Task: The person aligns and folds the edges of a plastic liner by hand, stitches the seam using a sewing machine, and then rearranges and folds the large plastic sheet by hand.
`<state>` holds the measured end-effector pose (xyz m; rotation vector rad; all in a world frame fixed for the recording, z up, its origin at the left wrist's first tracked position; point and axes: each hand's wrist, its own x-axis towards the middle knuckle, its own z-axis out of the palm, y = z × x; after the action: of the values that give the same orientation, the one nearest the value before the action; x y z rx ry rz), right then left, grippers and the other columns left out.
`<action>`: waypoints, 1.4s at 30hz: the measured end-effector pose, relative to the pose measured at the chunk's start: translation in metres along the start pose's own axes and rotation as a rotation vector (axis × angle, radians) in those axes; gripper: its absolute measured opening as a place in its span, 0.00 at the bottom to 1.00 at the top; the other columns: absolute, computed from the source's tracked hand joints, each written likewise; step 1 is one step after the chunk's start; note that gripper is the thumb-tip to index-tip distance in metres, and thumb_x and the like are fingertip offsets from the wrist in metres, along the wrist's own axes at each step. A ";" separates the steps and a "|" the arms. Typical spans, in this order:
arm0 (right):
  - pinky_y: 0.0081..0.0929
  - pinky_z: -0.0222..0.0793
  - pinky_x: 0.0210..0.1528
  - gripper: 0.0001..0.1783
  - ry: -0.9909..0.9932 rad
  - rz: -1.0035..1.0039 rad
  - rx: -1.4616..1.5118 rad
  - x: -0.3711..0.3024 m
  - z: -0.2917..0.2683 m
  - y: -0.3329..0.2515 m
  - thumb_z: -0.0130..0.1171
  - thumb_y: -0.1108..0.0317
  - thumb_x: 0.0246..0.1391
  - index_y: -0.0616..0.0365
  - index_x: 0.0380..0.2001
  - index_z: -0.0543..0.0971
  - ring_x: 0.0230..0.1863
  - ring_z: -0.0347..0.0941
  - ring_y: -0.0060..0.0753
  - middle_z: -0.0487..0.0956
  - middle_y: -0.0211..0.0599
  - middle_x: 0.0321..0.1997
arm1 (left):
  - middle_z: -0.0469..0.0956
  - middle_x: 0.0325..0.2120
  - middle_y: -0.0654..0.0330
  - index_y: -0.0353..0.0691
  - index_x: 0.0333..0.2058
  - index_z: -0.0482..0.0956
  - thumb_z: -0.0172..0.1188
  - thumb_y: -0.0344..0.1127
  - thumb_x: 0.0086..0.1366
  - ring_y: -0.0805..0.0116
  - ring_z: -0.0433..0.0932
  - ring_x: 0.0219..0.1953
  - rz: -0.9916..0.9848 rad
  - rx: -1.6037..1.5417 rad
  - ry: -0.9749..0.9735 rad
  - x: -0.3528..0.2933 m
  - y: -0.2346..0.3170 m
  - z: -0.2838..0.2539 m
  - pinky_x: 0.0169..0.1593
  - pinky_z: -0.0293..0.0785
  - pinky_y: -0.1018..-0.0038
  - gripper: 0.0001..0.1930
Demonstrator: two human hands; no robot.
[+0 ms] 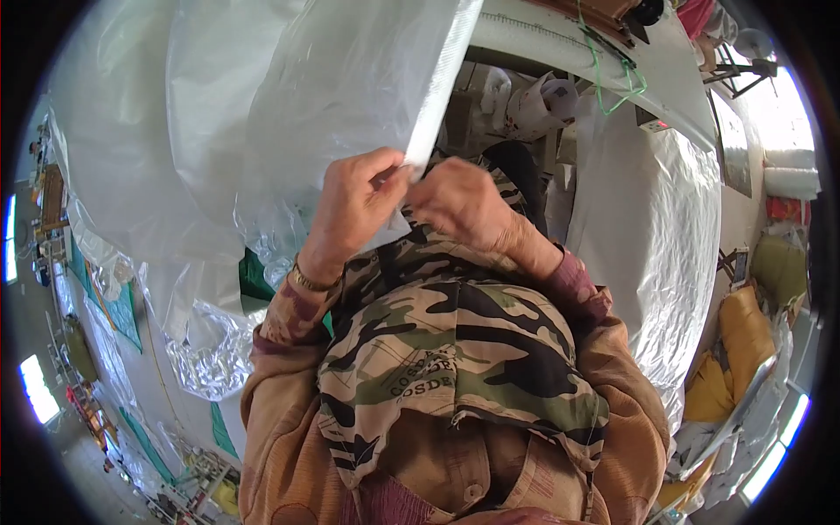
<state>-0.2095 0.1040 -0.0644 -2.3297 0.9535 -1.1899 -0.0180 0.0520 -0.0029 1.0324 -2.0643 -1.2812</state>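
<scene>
A large translucent plastic sheet (324, 96) spreads over the left and far side in front of me. Along its right edge runs a white ribbed strip (444, 74), which slants down to my hands. My left hand (354, 206) is closed, pinching the sheet near the lower end of this strip, with a loose corner of film hanging below the fingers. Just to its right, my right hand (464, 206) is curled with its fingers drawn together beside the strip's end. Slight blur and the bent fingers hide what it grips.
A pale worktable (542, 39) crosses the far right, with a green cord (599, 70) hanging over its edge. Beneath it stands a white bag-like container (538, 105). Silvery sheeting (647, 254) drapes at my right. Yellow cushions (731, 350) lie farther right. Crumpled shiny film (210, 350) hangs at left.
</scene>
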 end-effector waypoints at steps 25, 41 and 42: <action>0.23 0.73 0.46 0.21 0.508 0.531 0.871 0.079 -0.053 0.114 0.50 0.57 0.66 0.68 0.43 0.78 0.39 0.74 0.22 0.80 0.34 0.39 | 0.70 0.31 0.52 0.29 0.42 0.75 0.56 0.20 0.59 0.51 0.77 0.30 0.307 0.499 0.180 -0.007 -0.008 0.028 0.32 0.73 0.64 0.11; 0.36 0.75 0.29 0.22 0.686 0.735 0.309 0.139 -0.093 0.160 0.57 0.56 0.57 0.69 0.26 0.79 0.25 0.79 0.38 0.79 0.49 0.20 | 0.73 0.37 0.43 0.32 0.64 0.59 0.49 0.18 0.60 0.45 0.75 0.32 0.202 0.495 0.153 -0.018 0.003 0.049 0.36 0.72 0.60 0.31; 0.36 0.75 0.29 0.22 0.707 0.733 0.289 0.143 -0.096 0.165 0.57 0.56 0.57 0.69 0.26 0.79 0.25 0.79 0.38 0.79 0.49 0.20 | 0.74 0.37 0.40 0.31 0.62 0.63 0.47 0.19 0.62 0.45 0.75 0.35 0.173 0.461 0.152 -0.016 0.003 0.051 0.38 0.72 0.62 0.27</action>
<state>-0.2944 -0.1143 -0.0216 -1.1330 1.5412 -1.6588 -0.0468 0.0921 -0.0224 1.0703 -2.3231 -0.6316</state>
